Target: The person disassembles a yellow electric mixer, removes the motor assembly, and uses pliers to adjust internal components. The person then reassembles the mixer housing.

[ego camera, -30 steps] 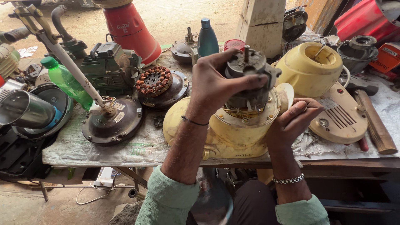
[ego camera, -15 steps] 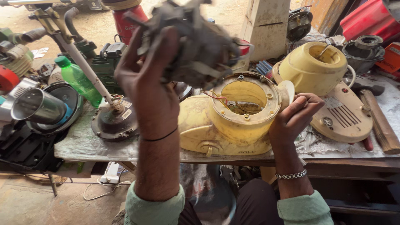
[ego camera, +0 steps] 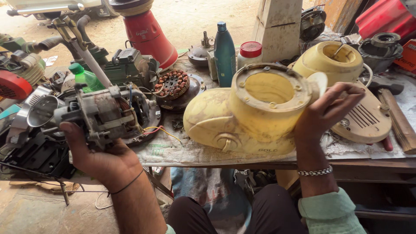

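My left hand [ego camera: 102,162] grips a grey, dirty electric motor [ego camera: 108,115] with coloured wires trailing from it, held low at the left over the table's front edge. My right hand [ego camera: 327,112] holds the right side of a yellow plastic appliance housing [ego camera: 242,117], tilted so its round hollow opening faces me. The housing rests on the newspaper-covered table [ego camera: 190,151]. The motor is apart from the housing, well to its left.
A second yellow housing [ego camera: 331,60] and a vented yellow base plate [ego camera: 364,119] lie at the right. Behind stand a teal bottle [ego camera: 224,47], a red-lidded jar [ego camera: 250,53], a copper stator [ego camera: 172,84], a green bottle [ego camera: 84,77], a red cone-shaped body [ego camera: 149,37] and several motor parts.
My left hand lifted the motor out of the yellow housing, swung it left and lowered it. My right hand tipped the hollow housing towards me.
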